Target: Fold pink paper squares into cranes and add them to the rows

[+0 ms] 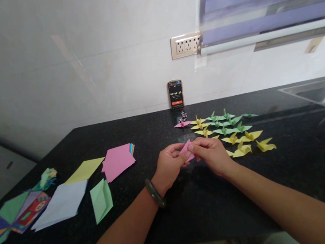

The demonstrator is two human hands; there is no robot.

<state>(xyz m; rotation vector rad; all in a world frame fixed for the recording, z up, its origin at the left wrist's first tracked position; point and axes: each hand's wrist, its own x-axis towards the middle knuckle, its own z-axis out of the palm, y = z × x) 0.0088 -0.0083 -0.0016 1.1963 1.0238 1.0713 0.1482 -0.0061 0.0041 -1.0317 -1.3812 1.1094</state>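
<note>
Between my two hands is a small folded piece of pink origami paper [188, 152], held just above the black countertop. My left hand [170, 162], with a dark bangle at the wrist, pinches its left side between thumb and fingers. The thumb and fingertips of my right hand [211, 152] press on its upper right edge. Beyond my hands stands a finished pink paper crane [182, 124]. Rows of yellow paper cranes [204, 132] and green paper cranes [224, 130] spread behind and to the right of my right hand.
A stack of pink paper [118, 161], a folded green sheet [102, 201], a yellow sheet [85, 170], white paper [62, 204] and a colourful packet [20, 212] lie left. A phone [176, 94] showing a timer leans against the wall. A sink [323, 92] is at far right.
</note>
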